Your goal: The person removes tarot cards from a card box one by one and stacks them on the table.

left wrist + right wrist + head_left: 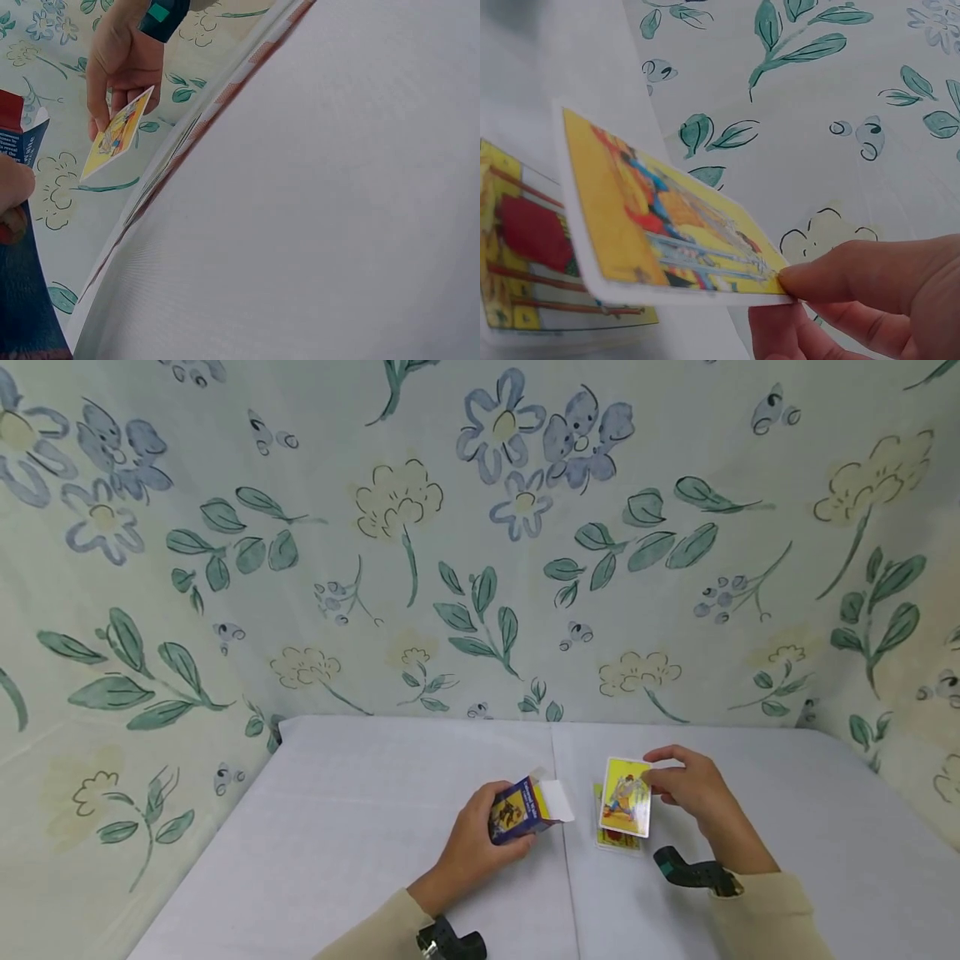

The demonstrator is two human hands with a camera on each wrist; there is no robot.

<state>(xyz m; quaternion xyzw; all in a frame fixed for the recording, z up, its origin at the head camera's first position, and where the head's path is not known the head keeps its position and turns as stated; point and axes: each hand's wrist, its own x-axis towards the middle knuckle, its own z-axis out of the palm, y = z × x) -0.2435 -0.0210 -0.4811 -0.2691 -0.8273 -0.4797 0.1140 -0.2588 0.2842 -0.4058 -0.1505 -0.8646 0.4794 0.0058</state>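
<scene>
My left hand (480,839) grips a small dark blue card box (517,812), tilted, its white end flap (556,800) folded out toward the right. In the left wrist view only part of the box (26,262) and a few fingers (11,191) show at the left edge. A yellow picture card with a white border (626,797) is pinched at its upper right edge by my right hand (693,785). It hangs tilted over other illustrated cards (618,841) lying on the table. The right wrist view shows a red-and-yellow card (532,240) face up beneath it.
A white cloth covers the table (360,810), with a crease running front to back near the middle. Behind and at the sides hangs a flower-patterned curtain (465,552). Dark bands with camera mounts (690,870) sit on both wrists.
</scene>
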